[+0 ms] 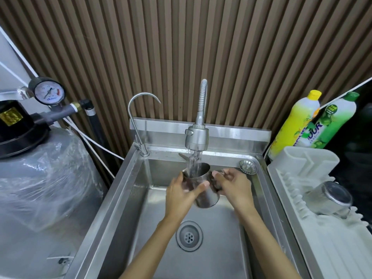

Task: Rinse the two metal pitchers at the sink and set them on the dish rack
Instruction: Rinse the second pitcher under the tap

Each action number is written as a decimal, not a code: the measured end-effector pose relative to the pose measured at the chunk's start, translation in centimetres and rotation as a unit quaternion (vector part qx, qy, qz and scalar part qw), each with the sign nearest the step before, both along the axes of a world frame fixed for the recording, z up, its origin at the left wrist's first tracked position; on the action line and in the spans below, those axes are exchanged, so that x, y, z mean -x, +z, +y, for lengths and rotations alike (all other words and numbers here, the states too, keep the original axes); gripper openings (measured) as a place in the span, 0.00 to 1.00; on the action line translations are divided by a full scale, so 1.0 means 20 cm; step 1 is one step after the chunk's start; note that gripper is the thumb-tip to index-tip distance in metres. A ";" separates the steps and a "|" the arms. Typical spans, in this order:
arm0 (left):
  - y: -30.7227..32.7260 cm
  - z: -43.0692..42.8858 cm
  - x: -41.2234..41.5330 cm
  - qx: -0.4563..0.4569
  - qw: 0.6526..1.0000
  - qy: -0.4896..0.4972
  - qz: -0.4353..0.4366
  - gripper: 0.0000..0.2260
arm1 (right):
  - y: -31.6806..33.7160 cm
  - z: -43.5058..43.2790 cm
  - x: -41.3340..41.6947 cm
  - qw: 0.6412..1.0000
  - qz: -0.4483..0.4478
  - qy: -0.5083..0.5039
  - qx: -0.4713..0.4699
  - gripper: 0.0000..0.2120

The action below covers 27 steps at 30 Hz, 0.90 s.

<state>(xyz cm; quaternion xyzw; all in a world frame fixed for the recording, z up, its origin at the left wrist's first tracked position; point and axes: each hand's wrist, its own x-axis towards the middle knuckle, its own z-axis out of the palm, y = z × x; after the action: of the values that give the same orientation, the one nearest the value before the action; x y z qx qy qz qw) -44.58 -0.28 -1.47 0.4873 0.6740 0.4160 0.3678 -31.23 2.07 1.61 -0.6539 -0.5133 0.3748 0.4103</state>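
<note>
Step in hand: rinsing the second pitcher (203,188). It's held over the sink (128,178) basin, mouth up and tipped slightly to the far side, directly under the spray faucet (196,137). Water stream (194,164) is running straight into the open mouth

First pitcher (327,198) looks done: it lies on its side on the white dish rack (322,248) at right, base facing the camera, well apart from the sink work

Grip:
- left hand (181,195) wrapped around the pitcher body from the left, thumb across the near side, fingers curled behind. Closed grasp on the wall, carrying the weight by the look of it
- right hand (234,187) on the right side at the handle, fingers hooked round it. Handle itself mostly hidden under the fingers, so can't tell exactly how it's pinched, but the hand is clenched on the pitcher, not free

Next move, my read: swirl, tip out into the basin toward the drain (189,236), then carry right to the rack and set it beside the first one. Needs one hand to let go, probably left, and the faucet shut off

Risk: wet steel, slippery. Free rack space is on the near side of the first pitcher

Loose strainer basket (248,166) sits on the far right sink ledge, two soap bottles (314,121) behind the rack, neither in the way
</note>
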 end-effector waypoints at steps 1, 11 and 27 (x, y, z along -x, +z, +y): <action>-0.01 0.02 0.00 -0.005 0.998 -0.003 -0.056 0.24 | 0.01 0.00 0.01 0.999 -0.031 0.001 -0.034 0.09; 0.10 -0.02 0.05 -0.142 0.952 0.029 0.269 0.38 | -0.17 -0.04 0.06 0.852 0.497 0.102 0.131 0.04; 0.07 0.06 0.05 -0.161 0.985 0.010 0.053 0.37 | -0.07 -0.02 0.11 0.903 0.413 0.091 0.071 0.11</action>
<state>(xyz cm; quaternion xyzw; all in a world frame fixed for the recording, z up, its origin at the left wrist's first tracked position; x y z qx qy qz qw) -45.59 0.88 -0.03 0.5546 0.6217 0.4963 0.2441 -33.34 1.70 0.11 -0.4182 -0.3270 0.6824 0.5025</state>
